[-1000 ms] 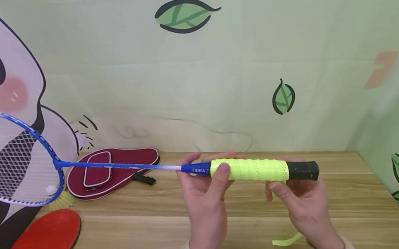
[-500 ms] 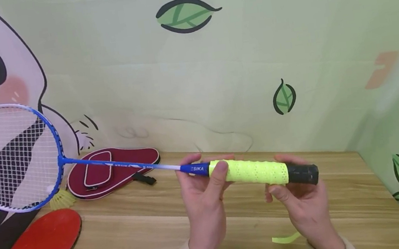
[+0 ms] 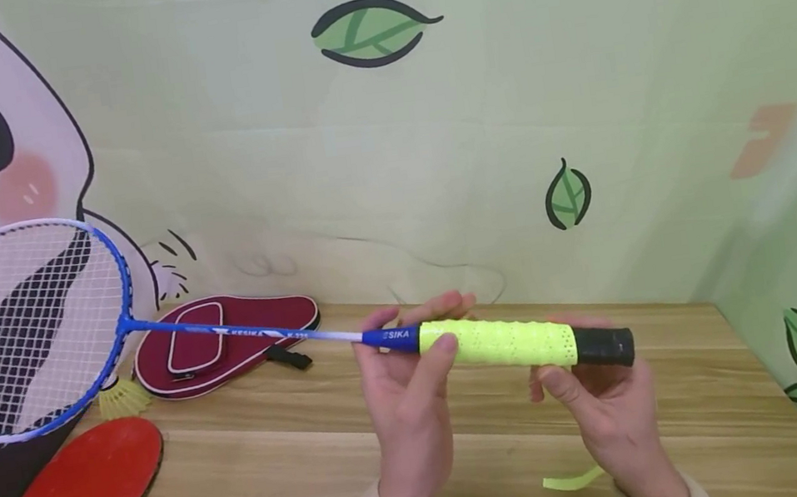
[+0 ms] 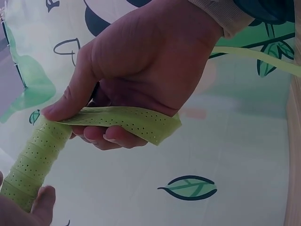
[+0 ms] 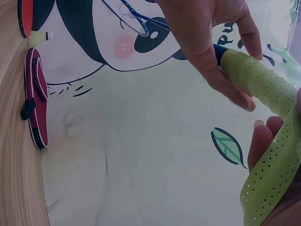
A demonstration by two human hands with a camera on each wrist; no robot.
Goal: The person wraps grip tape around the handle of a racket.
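Observation:
A blue-and-white badminton racket (image 3: 251,332) is held up above the table, its head to the left. Perforated yellow-green grip tape (image 3: 501,341) wraps most of its handle, leaving the black butt end bare. Near the blue cone, my left hand (image 3: 411,415) holds the handle, thumb in front and fingers behind. My right hand (image 3: 617,417) is at the butt end, its fingers partly hidden. In the left wrist view, the right hand's thumb presses the tape (image 4: 127,117) where it leaves the handle, and curled fingers lie beneath the loose length.
A red table tennis bat (image 3: 89,482) lies at the front left of the wooden table (image 3: 270,475). Behind it are a yellow shuttlecock (image 3: 122,398) and a maroon bat case (image 3: 229,338). A printed cloth (image 3: 474,129) rises behind the table.
The racket has turned about its shaft, and its head has shifted and tilted. My left hand's fingers have stretched out behind the handle. My right hand stays nearly in place.

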